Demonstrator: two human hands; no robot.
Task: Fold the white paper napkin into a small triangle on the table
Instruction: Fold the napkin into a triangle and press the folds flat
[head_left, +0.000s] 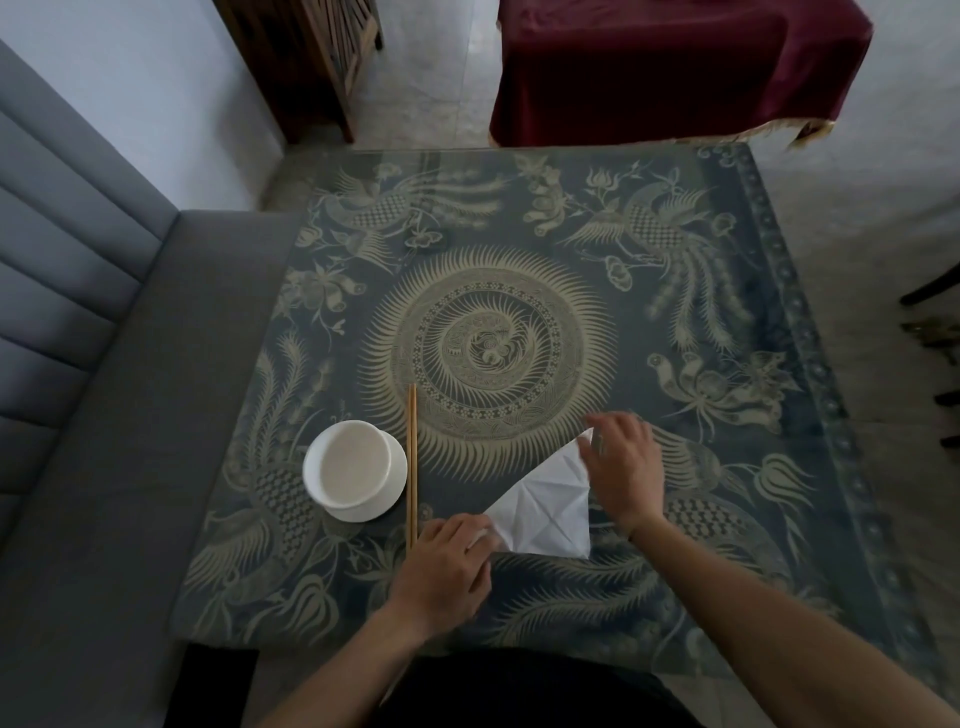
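A white paper napkin (548, 506) lies near the front of the table as a creased triangle, its long edge running from lower left to upper right. My left hand (447, 566) pinches its lower-left corner against the table. My right hand (623, 470) rests over the napkin's right side, fingers on the upper tip. Part of the napkin is hidden under both hands.
The table (519, 270) carries a dark cloth with a pale bird and sunburst pattern. A white bowl (355, 469) stands at the front left, with a pair of wooden chopsticks (412, 467) just right of it. A grey bench (104, 415) lies on the left.
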